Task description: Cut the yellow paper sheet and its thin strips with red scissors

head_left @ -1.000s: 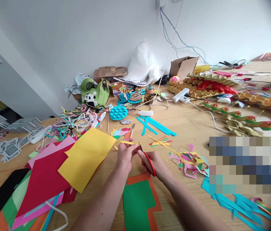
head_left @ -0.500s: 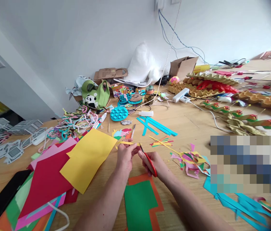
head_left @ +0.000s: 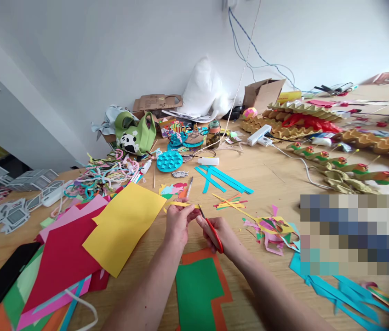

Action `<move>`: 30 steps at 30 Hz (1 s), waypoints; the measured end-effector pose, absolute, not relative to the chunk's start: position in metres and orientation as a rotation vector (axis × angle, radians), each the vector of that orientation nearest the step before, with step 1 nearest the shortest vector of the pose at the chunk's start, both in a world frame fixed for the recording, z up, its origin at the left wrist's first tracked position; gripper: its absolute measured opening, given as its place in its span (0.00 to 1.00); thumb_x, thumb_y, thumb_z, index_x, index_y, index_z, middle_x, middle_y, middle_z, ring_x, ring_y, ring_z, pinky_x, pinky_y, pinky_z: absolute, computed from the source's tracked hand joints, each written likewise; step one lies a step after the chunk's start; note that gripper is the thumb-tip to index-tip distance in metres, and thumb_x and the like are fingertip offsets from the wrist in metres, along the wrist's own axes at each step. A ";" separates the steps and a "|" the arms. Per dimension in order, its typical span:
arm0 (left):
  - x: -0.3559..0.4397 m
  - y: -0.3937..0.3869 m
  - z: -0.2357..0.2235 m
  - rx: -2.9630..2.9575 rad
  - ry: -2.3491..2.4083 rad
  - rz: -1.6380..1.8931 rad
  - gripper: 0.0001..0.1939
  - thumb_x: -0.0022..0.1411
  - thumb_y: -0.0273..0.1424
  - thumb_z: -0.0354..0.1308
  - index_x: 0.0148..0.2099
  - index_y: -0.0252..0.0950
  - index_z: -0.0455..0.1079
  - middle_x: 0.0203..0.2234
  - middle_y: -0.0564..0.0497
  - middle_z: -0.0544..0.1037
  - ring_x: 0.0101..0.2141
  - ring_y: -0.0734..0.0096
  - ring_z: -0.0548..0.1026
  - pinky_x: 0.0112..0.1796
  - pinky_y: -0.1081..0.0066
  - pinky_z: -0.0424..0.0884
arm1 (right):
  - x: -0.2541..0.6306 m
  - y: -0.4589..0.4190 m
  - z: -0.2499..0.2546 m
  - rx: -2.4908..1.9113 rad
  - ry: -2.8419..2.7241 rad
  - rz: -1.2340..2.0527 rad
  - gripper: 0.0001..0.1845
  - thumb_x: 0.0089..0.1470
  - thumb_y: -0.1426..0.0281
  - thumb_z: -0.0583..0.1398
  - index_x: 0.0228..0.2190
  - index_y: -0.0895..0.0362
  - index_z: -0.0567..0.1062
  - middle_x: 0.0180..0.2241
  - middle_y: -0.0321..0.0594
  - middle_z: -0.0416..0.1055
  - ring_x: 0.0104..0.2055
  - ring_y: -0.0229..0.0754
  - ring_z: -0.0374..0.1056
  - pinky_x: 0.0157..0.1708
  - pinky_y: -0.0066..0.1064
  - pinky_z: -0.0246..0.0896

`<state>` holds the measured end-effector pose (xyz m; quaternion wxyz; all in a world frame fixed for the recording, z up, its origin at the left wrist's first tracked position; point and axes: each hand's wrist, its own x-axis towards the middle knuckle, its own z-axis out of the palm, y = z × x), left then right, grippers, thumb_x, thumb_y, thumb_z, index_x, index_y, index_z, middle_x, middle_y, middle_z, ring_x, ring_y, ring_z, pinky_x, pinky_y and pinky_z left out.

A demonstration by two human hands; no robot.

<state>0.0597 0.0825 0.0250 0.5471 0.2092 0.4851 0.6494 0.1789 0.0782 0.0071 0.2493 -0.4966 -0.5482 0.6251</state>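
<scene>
My left hand [head_left: 178, 224] pinches a narrow yellow paper strip [head_left: 180, 203] above the middle of the table. In my right hand [head_left: 218, 232] is a pair of scissors with red handles [head_left: 216, 235]. Their dark blades point up and left, at the strip's right end; whether they touch the paper I cannot tell. Below both hands lies a green sheet [head_left: 197, 285] on top of an orange sheet [head_left: 222, 301]. A large yellow sheet [head_left: 125, 225] rests to the left of my left hand, over a red sheet [head_left: 65, 257].
Blue paper strips [head_left: 227, 179] and thin coloured strips [head_left: 231, 202] lie beyond my hands. Paper scraps [head_left: 273, 230] are scattered to the right. A dark phone-like slab [head_left: 6, 278] sits far left. Further back are a white glue bottle [head_left: 208, 161], a panda bag [head_left: 134, 133] and egg cartons [head_left: 277, 126].
The view has shifted slightly, moving the scene a little left. Both hands keep nearly the same pose, with the strip and the scissors still held.
</scene>
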 end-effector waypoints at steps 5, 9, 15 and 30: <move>0.060 0.082 0.024 0.498 1.158 1.538 0.23 0.42 0.22 0.63 0.42 0.33 0.61 0.19 0.53 0.75 0.21 0.71 0.74 0.26 0.71 0.70 | 0.179 0.079 0.005 -1.343 -1.498 1.701 0.28 0.48 0.48 0.57 0.13 0.57 0.62 0.07 0.31 0.60 0.07 0.32 0.55 0.07 0.22 0.43; 0.060 0.082 0.023 0.488 1.172 1.545 0.22 0.42 0.22 0.63 0.41 0.33 0.61 0.20 0.53 0.74 0.21 0.71 0.74 0.26 0.71 0.71 | 0.179 0.079 0.006 -1.381 -1.505 1.678 0.28 0.48 0.48 0.57 0.13 0.57 0.61 0.06 0.31 0.59 0.07 0.32 0.55 0.07 0.21 0.43; 0.060 0.082 0.022 0.479 1.159 1.599 0.17 0.42 0.22 0.64 0.36 0.33 0.64 0.21 0.53 0.74 0.22 0.73 0.74 0.27 0.71 0.71 | 0.178 0.077 0.010 -1.371 -1.492 1.707 0.28 0.48 0.47 0.56 0.13 0.58 0.63 0.07 0.32 0.60 0.08 0.32 0.56 0.07 0.21 0.45; 0.083 0.074 0.022 0.113 1.032 1.656 0.17 0.40 0.19 0.64 0.35 0.34 0.65 0.21 0.49 0.76 0.25 0.70 0.76 0.25 0.76 0.68 | 0.173 0.075 -0.011 -1.145 -1.487 1.695 0.28 0.52 0.48 0.53 0.16 0.57 0.64 0.09 0.33 0.61 0.10 0.34 0.58 0.10 0.23 0.50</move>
